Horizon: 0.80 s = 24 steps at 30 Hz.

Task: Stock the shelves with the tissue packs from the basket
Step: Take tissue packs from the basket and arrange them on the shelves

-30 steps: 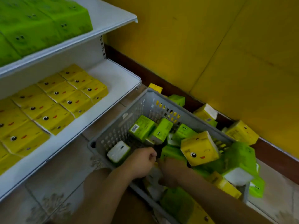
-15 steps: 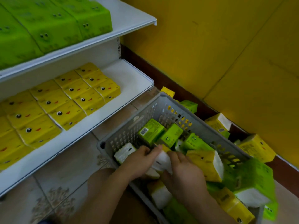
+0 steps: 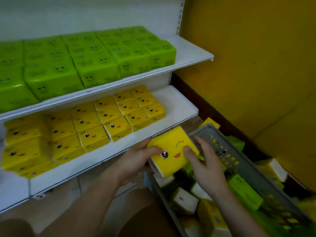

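Note:
I hold a yellow tissue pack (image 3: pixel 172 147) with a winking face between both hands, just above the near corner of the grey basket (image 3: pixel 242 165). My left hand (image 3: pixel 136 161) grips its left end with the thumb on top. My right hand (image 3: pixel 205 161) holds its right end, thumb on the face, fingers spread. The pack hangs in front of the lower shelf's (image 3: pixel 177 101) front edge. Several yellow packs (image 3: pixel 95 124) lie in rows on that shelf. In the basket lie several green and yellow packs (image 3: pixel 242 192).
The upper shelf (image 3: pixel 191 48) carries rows of green packs (image 3: pixel 82 62). The lower shelf has bare white space at its right end. A yellow wall (image 3: pixel 256 65) stands right behind the basket, with loose packs (image 3: pixel 271 168) on the floor between them. My knees are at the bottom.
Both hands have lifted a yellow pack out of the basket and carried it up and left toward the lower shelf. My view has swung up to the shelves.

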Each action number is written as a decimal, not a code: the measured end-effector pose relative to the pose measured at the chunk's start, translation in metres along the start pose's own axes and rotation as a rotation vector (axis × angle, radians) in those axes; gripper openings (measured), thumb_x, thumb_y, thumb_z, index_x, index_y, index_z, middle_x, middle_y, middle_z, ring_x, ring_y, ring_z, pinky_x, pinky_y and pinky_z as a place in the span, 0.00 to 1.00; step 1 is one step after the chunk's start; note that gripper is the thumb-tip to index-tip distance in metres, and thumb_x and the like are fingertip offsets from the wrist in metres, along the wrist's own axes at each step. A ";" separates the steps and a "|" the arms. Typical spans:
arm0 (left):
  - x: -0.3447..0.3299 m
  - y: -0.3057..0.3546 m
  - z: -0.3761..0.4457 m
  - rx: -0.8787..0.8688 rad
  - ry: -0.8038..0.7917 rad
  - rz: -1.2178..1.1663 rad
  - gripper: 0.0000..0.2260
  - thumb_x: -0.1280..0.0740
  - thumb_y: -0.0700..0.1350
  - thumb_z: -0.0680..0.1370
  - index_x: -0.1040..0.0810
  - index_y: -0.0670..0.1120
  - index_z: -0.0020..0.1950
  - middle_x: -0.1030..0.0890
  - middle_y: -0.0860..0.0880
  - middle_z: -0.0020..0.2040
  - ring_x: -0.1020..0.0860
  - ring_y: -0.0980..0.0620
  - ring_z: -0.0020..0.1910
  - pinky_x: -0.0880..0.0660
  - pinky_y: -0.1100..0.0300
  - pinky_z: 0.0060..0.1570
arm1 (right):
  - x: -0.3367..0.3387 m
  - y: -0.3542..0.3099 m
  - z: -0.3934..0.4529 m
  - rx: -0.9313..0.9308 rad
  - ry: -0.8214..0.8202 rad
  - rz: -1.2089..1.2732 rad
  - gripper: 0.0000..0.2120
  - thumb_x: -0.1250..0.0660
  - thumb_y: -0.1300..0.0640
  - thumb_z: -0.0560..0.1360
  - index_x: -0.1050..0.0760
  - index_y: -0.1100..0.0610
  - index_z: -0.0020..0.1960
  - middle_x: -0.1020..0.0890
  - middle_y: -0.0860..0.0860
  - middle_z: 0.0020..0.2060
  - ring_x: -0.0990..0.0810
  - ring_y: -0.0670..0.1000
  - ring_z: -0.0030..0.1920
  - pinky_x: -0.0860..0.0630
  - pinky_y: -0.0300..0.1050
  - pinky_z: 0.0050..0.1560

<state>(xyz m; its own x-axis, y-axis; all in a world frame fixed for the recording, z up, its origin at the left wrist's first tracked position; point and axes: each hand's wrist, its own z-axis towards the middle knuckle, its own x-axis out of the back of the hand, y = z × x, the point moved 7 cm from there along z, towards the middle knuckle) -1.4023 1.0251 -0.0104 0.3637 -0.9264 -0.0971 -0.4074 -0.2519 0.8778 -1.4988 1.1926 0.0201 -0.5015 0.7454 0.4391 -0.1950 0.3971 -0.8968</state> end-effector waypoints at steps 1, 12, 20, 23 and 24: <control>0.014 0.005 -0.004 -0.005 0.032 0.012 0.16 0.29 0.51 0.72 0.21 0.60 0.59 0.16 0.49 0.55 0.18 0.45 0.54 0.22 0.45 0.55 | -0.015 -0.005 0.007 -0.034 -0.089 0.131 0.12 0.36 0.46 0.78 0.27 0.38 0.61 0.21 0.34 0.57 0.22 0.40 0.58 0.25 0.31 0.52; 0.196 0.011 -0.054 0.109 0.537 0.149 0.20 0.39 0.58 0.81 0.32 0.47 0.67 0.23 0.41 0.59 0.18 0.43 0.48 0.17 0.43 0.44 | -0.209 -0.065 0.059 -0.019 -0.320 0.183 0.16 0.35 0.43 0.77 0.29 0.41 0.63 0.22 0.45 0.60 0.22 0.50 0.59 0.22 0.58 0.58; 0.330 -0.018 -0.083 0.079 0.973 0.534 0.22 0.46 0.59 0.82 0.25 0.44 0.62 0.20 0.39 0.58 0.22 0.38 0.57 0.24 0.49 0.54 | -0.346 -0.075 0.103 -0.037 -0.365 0.143 0.17 0.34 0.48 0.77 0.26 0.48 0.65 0.26 0.50 0.58 0.23 0.58 0.57 0.18 0.59 0.49; 0.381 -0.033 -0.075 0.084 1.058 0.881 0.17 0.45 0.56 0.82 0.22 0.49 0.60 0.22 0.42 0.62 0.23 0.39 0.59 0.26 0.51 0.55 | -0.393 -0.063 0.136 -0.019 -0.278 0.042 0.21 0.38 0.43 0.74 0.27 0.47 0.65 0.22 0.54 0.60 0.22 0.61 0.58 0.21 0.62 0.54; 0.398 -0.041 -0.068 0.091 1.061 0.950 0.19 0.47 0.57 0.81 0.22 0.51 0.60 0.23 0.43 0.63 0.24 0.38 0.59 0.26 0.49 0.57 | -0.407 -0.061 0.146 -0.018 -0.244 0.030 0.20 0.38 0.45 0.76 0.27 0.49 0.66 0.22 0.55 0.61 0.22 0.62 0.58 0.22 0.61 0.55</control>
<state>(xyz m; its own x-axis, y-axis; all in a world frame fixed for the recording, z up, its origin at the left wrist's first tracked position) -1.1841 0.6860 -0.0531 0.3540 -0.1163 0.9280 -0.8843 0.2814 0.3726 -1.4059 0.7866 -0.1120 -0.6957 0.6067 0.3847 -0.1631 0.3881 -0.9071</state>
